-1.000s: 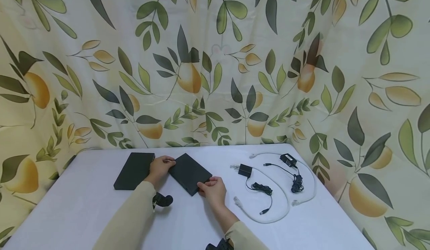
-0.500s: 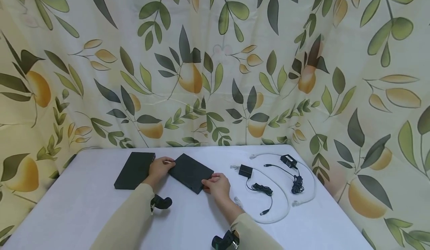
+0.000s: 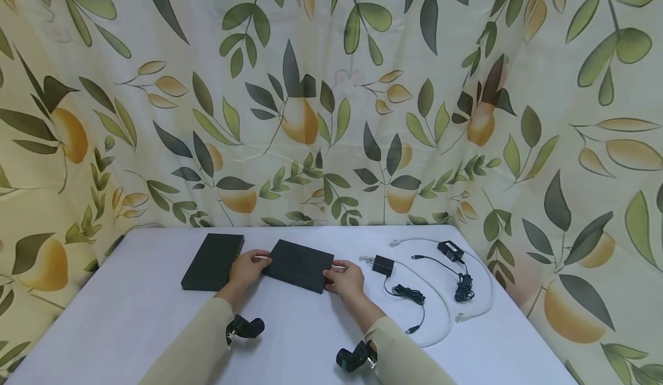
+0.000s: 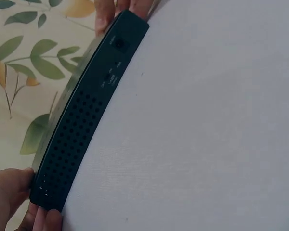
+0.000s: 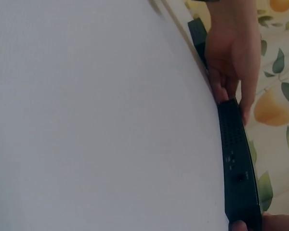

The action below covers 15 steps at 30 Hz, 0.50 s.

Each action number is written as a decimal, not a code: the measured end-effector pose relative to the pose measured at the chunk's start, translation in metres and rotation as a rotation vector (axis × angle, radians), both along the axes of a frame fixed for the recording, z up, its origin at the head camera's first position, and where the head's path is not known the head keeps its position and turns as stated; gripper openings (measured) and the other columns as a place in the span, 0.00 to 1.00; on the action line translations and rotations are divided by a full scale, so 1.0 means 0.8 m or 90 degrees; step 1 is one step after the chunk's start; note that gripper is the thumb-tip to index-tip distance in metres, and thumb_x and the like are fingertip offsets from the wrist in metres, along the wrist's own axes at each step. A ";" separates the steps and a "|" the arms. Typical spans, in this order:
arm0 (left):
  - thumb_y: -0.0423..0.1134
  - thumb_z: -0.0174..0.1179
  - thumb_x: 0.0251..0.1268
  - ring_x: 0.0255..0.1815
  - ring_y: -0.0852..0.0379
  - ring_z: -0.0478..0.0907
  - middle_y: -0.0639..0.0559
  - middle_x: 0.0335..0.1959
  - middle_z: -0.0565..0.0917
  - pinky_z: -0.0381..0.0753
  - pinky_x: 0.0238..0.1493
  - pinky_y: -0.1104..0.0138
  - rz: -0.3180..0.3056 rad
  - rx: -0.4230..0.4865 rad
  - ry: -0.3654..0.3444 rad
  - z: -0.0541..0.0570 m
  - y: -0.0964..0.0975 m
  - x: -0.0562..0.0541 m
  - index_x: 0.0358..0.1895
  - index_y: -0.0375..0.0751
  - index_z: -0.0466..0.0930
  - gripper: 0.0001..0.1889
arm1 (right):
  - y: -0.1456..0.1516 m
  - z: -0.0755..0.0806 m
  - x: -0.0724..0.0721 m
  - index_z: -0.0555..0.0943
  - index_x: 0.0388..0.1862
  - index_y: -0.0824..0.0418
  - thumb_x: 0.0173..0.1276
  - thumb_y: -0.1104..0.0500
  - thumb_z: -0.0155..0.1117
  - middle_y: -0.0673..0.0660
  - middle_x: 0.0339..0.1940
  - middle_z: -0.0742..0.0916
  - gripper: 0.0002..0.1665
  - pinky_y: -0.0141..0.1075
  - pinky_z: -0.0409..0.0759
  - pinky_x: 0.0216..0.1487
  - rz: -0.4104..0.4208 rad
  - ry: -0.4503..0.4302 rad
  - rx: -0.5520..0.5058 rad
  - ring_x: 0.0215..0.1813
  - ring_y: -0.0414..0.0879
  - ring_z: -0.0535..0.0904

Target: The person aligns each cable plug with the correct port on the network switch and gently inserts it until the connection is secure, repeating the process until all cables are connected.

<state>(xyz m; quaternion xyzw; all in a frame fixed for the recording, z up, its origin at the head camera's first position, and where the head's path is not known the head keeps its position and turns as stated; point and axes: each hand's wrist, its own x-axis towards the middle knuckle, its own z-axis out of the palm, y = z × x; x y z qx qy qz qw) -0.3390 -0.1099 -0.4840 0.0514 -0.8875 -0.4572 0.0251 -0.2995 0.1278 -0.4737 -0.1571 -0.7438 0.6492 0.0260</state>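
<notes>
In the head view, a flat black router is between my two hands over the white table, slightly slanted. My left hand pinches its left corner, thumb on one face and fingers on the other. At its right end, my right hand also pinches the edge. The left wrist view shows the side of the router with vent holes, a round power jack and a small switch. A second black router lies flat just left of my left hand, with ports along its right edge.
On the right of the white table lie two black power adapters with bundled cords, and two white network cables. A leaf-and-fruit patterned curtain hangs behind the table.
My right hand has moved away and to the right, swinging the router's right end so that it lies straighter across. My left hand has kept its grip near the same spot.
</notes>
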 end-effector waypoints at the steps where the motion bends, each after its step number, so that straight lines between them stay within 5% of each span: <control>1: 0.42 0.62 0.67 0.43 0.49 0.79 0.43 0.42 0.86 0.75 0.41 0.62 0.005 0.004 -0.003 -0.001 0.000 0.003 0.52 0.40 0.84 0.15 | 0.001 -0.001 -0.001 0.80 0.53 0.70 0.59 0.72 0.69 0.62 0.38 0.86 0.21 0.36 0.86 0.30 0.003 -0.001 0.004 0.31 0.42 0.84; 7: 0.42 0.63 0.65 0.35 0.55 0.78 0.46 0.37 0.85 0.71 0.32 0.69 0.022 0.035 -0.004 -0.006 0.001 0.019 0.51 0.40 0.84 0.15 | 0.008 -0.008 -0.011 0.82 0.52 0.70 0.60 0.71 0.68 0.62 0.39 0.87 0.19 0.36 0.86 0.30 0.020 0.007 0.012 0.28 0.41 0.83; 15: 0.40 0.64 0.65 0.28 0.58 0.78 0.46 0.36 0.85 0.78 0.29 0.71 0.018 0.099 -0.008 -0.006 0.015 0.031 0.50 0.36 0.81 0.15 | 0.025 -0.011 -0.023 0.85 0.48 0.69 0.62 0.69 0.68 0.62 0.40 0.88 0.14 0.35 0.86 0.33 0.025 0.035 0.088 0.33 0.42 0.83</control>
